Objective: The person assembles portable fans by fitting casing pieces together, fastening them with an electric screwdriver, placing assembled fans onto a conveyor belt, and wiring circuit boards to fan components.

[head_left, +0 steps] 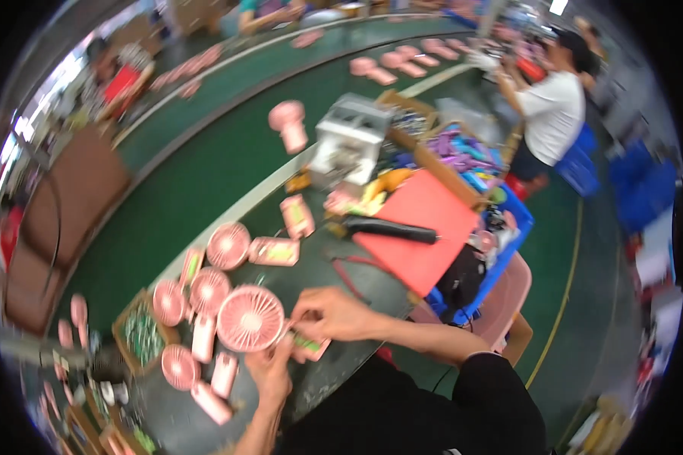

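My left hand (pixel 272 373) is closed round the neck of a pink handheld fan (pixel 250 318), its round grille facing up. The fan's handle lies opened, with a yellow-green part showing inside, partly hidden behind my hands. Just right of the grille, my right hand (pixel 330 313) pinches at the fan's neck; what sits between its fingertips is too small to make out. Several more pink fans lie to the left, among them one fan head (pixel 228 246) beside an opened handle (pixel 274 251). Another opened handle (pixel 297 216) lies farther off.
A black rod-shaped tool (pixel 391 229) rests on a red sheet (pixel 425 201) at right. Beyond stand a clear-sided box (pixel 349 140) and a blue crate (pixel 512 243). A carton of small parts (pixel 140 331) is at left. Fans lie on a green conveyor (pixel 197 159). Co-workers (pixel 554 106) stand farther away.
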Demonstrator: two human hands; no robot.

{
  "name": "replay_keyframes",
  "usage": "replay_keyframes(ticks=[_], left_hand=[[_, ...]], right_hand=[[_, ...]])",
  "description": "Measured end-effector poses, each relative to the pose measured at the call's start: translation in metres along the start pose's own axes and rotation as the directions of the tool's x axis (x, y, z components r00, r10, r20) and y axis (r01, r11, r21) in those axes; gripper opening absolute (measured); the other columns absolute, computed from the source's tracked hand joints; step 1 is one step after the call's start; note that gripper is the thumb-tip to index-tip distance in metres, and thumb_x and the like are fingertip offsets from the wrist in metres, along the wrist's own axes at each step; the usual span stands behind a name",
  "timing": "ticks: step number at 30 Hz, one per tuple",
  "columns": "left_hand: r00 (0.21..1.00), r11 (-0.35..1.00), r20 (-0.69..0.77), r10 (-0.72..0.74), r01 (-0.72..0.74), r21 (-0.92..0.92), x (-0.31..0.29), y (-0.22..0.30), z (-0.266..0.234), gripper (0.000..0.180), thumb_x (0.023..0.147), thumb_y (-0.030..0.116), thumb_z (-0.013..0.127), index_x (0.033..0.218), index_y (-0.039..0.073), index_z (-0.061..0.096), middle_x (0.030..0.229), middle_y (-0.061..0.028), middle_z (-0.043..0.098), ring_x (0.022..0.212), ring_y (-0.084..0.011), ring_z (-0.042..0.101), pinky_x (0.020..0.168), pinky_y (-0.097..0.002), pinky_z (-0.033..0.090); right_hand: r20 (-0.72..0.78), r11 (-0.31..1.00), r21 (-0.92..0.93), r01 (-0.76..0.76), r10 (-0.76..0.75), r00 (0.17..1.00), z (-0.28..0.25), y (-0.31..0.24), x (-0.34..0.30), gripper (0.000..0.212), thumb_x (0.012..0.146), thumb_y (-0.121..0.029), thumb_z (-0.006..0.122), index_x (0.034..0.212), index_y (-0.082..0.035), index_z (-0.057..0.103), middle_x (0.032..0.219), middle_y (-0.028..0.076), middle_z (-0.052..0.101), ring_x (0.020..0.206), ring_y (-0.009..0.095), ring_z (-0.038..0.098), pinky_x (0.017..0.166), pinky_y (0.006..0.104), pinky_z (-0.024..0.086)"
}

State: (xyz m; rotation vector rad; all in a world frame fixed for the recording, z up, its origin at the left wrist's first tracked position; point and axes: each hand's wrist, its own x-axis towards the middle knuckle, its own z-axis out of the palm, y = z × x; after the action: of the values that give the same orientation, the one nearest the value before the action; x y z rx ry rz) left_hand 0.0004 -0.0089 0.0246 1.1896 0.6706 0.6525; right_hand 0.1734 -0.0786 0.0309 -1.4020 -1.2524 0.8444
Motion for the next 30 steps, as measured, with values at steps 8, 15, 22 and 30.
replay_keyframes(ticks=[8,15,22,30], left_hand=[[0.988,0.999,0.150,-0.039,0.035,0.026,-0.014,0.001,0.017,0.021,0.086,-0.003,0.060,0.106,-0.011,0.061,0.079,-0.0108,0.066,0.061,-0.0162,0.064,0.051,-0.0250,0.049],[0.980,0.960,0.117,-0.159,0.126,0.250,-0.023,-0.001,-0.002,0.014,0.087,0.009,0.065,0.092,-0.004,0.067,0.071,-0.0049,0.067,0.062,-0.0085,0.061,0.052,-0.0241,0.047],[0.985,0.985,-0.044,-0.170,0.171,0.031,-0.074,-0.002,-0.031,0.016,0.090,0.011,0.066,0.099,-0.001,0.069,0.072,0.0016,0.064,0.061,-0.0010,0.052,0.050,-0.0205,0.039],[0.764,0.975,-0.644,0.039,-0.170,-0.142,-0.113,0.014,-0.109,0.020,0.087,0.008,0.064,0.099,-0.007,0.067,0.080,-0.0090,0.068,0.061,-0.0104,0.062,0.052,-0.0217,0.046]], right_hand=[[0.040,0.995,-0.066,-0.074,0.077,0.996,-0.010,-0.012,-0.040,0.013,0.084,-0.010,0.062,0.082,0.001,0.057,0.060,0.011,0.060,0.052,0.017,0.057,0.051,0.0321,0.044],[0.172,0.984,0.028,-0.179,0.171,0.970,0.001,-0.004,-0.040,0.017,0.082,-0.008,0.060,0.096,0.000,0.060,0.067,0.009,0.064,0.059,0.013,0.061,0.053,0.0309,0.047],[0.169,0.910,0.097,-0.403,0.384,0.908,0.013,-0.005,-0.043,0.015,0.079,0.000,0.069,0.092,0.003,0.063,0.066,0.000,0.059,0.057,0.003,0.052,0.051,0.0204,0.041],[0.423,0.811,-0.368,0.455,-0.290,0.858,0.099,-0.021,0.014,0.032,0.073,-0.001,0.071,0.104,0.000,0.062,0.092,0.012,0.062,0.086,0.027,0.062,0.072,0.0361,0.051]])
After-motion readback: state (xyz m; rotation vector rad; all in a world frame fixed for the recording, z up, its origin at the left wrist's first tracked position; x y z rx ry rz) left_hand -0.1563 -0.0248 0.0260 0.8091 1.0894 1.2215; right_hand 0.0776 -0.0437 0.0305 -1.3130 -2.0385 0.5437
